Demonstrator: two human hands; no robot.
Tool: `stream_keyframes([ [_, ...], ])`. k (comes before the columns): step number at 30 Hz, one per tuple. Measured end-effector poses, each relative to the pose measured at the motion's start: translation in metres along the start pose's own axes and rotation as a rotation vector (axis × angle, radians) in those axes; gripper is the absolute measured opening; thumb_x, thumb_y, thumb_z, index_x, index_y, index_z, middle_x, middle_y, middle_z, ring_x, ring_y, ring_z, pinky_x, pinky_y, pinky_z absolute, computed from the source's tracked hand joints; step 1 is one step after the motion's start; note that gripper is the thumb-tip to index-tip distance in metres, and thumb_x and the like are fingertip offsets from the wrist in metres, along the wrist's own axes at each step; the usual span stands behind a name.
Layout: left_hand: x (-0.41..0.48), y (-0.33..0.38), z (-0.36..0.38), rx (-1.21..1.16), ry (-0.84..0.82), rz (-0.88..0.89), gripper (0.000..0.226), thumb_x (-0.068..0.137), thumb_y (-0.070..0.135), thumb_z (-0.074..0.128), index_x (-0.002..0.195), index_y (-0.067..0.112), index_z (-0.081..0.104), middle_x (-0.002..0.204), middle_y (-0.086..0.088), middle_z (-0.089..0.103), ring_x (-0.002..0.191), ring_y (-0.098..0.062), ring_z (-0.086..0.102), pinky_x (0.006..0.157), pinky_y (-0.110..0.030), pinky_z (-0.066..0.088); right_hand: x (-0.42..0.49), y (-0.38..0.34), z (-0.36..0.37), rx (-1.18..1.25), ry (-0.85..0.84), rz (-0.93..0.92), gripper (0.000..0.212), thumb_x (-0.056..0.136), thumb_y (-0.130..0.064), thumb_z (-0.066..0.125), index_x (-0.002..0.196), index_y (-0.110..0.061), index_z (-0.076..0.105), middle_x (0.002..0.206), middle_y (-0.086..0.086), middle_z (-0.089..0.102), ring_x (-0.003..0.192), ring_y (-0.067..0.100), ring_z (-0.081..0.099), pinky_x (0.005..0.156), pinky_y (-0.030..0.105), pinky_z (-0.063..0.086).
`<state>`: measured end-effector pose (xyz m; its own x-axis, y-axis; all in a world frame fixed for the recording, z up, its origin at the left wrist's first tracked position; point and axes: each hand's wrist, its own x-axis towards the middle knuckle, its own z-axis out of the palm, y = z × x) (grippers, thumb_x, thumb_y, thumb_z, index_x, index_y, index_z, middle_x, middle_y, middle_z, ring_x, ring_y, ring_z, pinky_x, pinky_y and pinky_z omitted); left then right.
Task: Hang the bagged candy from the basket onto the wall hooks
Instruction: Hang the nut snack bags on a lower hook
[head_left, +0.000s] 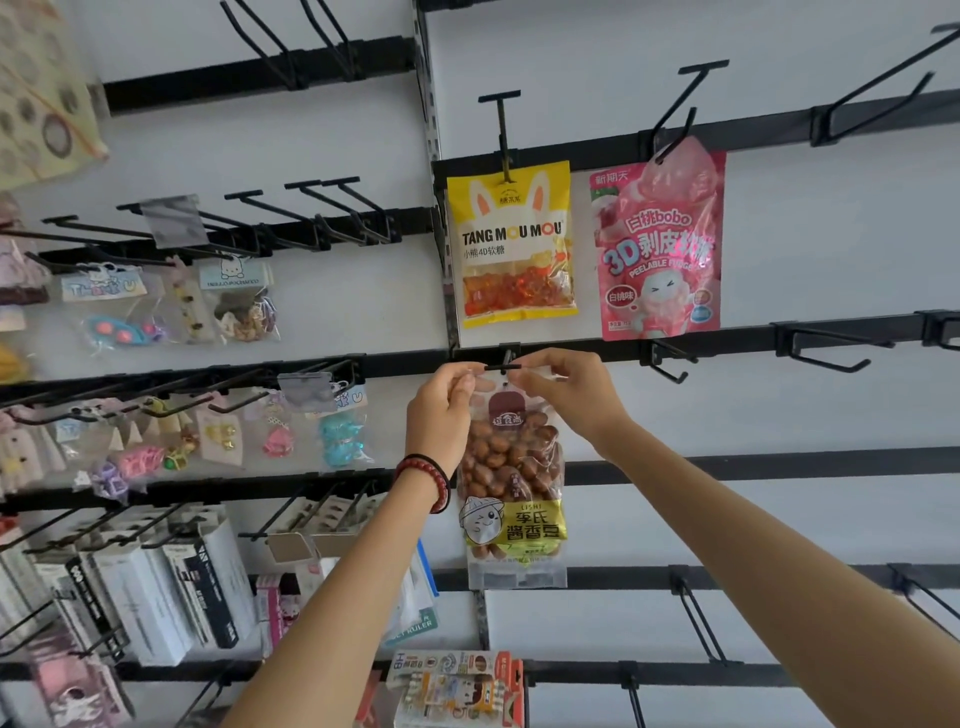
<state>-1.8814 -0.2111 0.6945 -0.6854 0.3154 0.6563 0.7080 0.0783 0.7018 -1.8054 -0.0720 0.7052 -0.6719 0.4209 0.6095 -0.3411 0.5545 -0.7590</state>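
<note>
A clear bag of brown candies with a yellow label (511, 483) hangs from my two hands at a black wall hook (503, 367). My left hand (441, 410) pinches the bag's top left corner. My right hand (566, 389) pinches its top right corner, and the hook's T-shaped tip sits between my fingers. Whether the bag's hole is over the hook is hidden by my fingers. On the rail above hang a yellow gummy bag (511, 249) and a pink peach candy bag (660, 244). The basket is out of view.
Bare black hooks (826, 353) stick out along the rails to the right and below (698, 618). Small toys and hair clips (234, 306) hang on the left panel, with boxed stationery (156, 587) lower left. More packets (457, 686) hang at the bottom centre.
</note>
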Motion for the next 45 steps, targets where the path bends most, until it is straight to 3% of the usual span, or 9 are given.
stream_keyframes([
  [2, 0.000, -0.001, 0.001, 0.014, 0.006, -0.002, 0.022, 0.098, 0.014, 0.043, 0.106, 0.021, 0.062, 0.090, 0.012, 0.063, 0.080, 0.007, 0.054, 0.065, 0.004, 0.036, -0.001, 0.001, 0.001, 0.010, 0.005, 0.018, 0.011, 0.079, -0.026, 0.074, 0.087, -0.018, 0.071, 0.082, -0.008, 0.068, 0.077, 0.010, 0.064, 0.071, 0.021, 0.047],
  [11, -0.001, -0.008, 0.005, 0.019, 0.009, -0.001, 0.022, 0.098, 0.016, 0.045, 0.109, 0.018, 0.064, 0.098, 0.009, 0.065, 0.094, -0.006, 0.057, 0.071, -0.007, 0.041, -0.004, 0.006, 0.001, 0.108, -0.011, 0.098, 0.004, 0.080, -0.028, 0.072, 0.084, -0.025, 0.072, 0.080, -0.005, 0.071, 0.079, 0.013, 0.066, 0.068, 0.024, 0.049],
  [16, 0.002, -0.020, 0.008, 0.036, -0.015, -0.013, 0.021, 0.097, 0.018, 0.047, 0.105, 0.022, 0.065, 0.100, 0.000, 0.071, 0.096, -0.013, 0.063, 0.084, -0.026, 0.050, -0.004, 0.016, 0.006, 0.099, 0.031, 0.146, 0.007, 0.081, -0.026, 0.072, 0.087, -0.024, 0.072, 0.089, -0.001, 0.072, 0.085, 0.016, 0.068, 0.066, 0.023, 0.051],
  [24, 0.018, -0.022, 0.019, 0.127, 0.008, -0.010, 0.017, 0.094, 0.012, 0.053, 0.102, 0.014, 0.068, 0.099, 0.000, 0.072, 0.090, -0.008, 0.062, 0.072, -0.002, 0.038, 0.011, 0.021, 0.009, -0.159, 0.110, 0.086, 0.005, 0.081, -0.028, 0.072, 0.081, -0.025, 0.067, 0.079, -0.012, 0.064, 0.082, 0.007, 0.059, 0.062, 0.011, 0.041],
  [27, 0.024, -0.025, 0.024, 0.220, 0.026, 0.025, 0.014, 0.093, 0.013, 0.056, 0.101, 0.011, 0.067, 0.097, -0.001, 0.072, 0.091, -0.015, 0.065, 0.071, -0.003, 0.035, 0.018, 0.022, 0.011, -0.237, 0.114, 0.060, 0.009, 0.082, -0.025, 0.071, 0.080, -0.024, 0.063, 0.076, -0.014, 0.060, 0.078, 0.004, 0.056, 0.059, 0.008, 0.038],
  [31, 0.032, -0.031, 0.031, 0.323, 0.005, 0.022, 0.014, 0.092, 0.017, 0.057, 0.103, 0.011, 0.064, 0.101, -0.003, 0.070, 0.090, -0.018, 0.065, 0.073, -0.015, 0.043, 0.028, 0.027, 0.013, -0.386, 0.115, 0.049, 0.011, 0.083, -0.029, 0.069, 0.081, -0.028, 0.058, 0.090, -0.005, 0.068, 0.083, 0.011, 0.060, 0.071, 0.027, 0.048],
  [34, 0.042, -0.035, 0.030, 0.356, -0.008, 0.005, 0.013, 0.090, 0.020, 0.061, 0.101, 0.015, 0.066, 0.103, -0.005, 0.067, 0.084, -0.017, 0.063, 0.072, -0.025, 0.047, 0.037, 0.032, 0.013, -0.531, 0.132, 0.100, 0.008, 0.082, -0.040, 0.069, 0.085, -0.035, 0.063, 0.101, -0.007, 0.068, 0.099, 0.017, 0.059, 0.086, 0.040, 0.046],
  [41, 0.030, -0.035, 0.013, 0.418, -0.076, 0.081, 0.026, 0.090, 0.032, 0.057, 0.116, 0.028, 0.060, 0.109, 0.008, 0.061, 0.081, -0.008, 0.056, 0.068, -0.024, 0.043, 0.028, 0.035, 0.008, -0.489, 0.094, 0.101, 0.022, 0.082, -0.051, 0.063, 0.099, -0.038, 0.063, 0.109, -0.006, 0.060, 0.104, 0.015, 0.056, 0.078, 0.035, 0.046],
  [45, 0.006, -0.040, -0.004, 0.484, -0.134, 0.204, 0.047, 0.088, 0.042, 0.057, 0.133, 0.036, 0.045, 0.125, 0.014, 0.056, 0.103, -0.008, 0.058, 0.077, -0.025, 0.048, 0.012, 0.035, 0.008, -0.533, 0.123, 0.003, 0.033, 0.084, -0.055, 0.058, 0.112, -0.039, 0.061, 0.110, -0.009, 0.058, 0.101, 0.013, 0.055, 0.075, 0.033, 0.048],
])
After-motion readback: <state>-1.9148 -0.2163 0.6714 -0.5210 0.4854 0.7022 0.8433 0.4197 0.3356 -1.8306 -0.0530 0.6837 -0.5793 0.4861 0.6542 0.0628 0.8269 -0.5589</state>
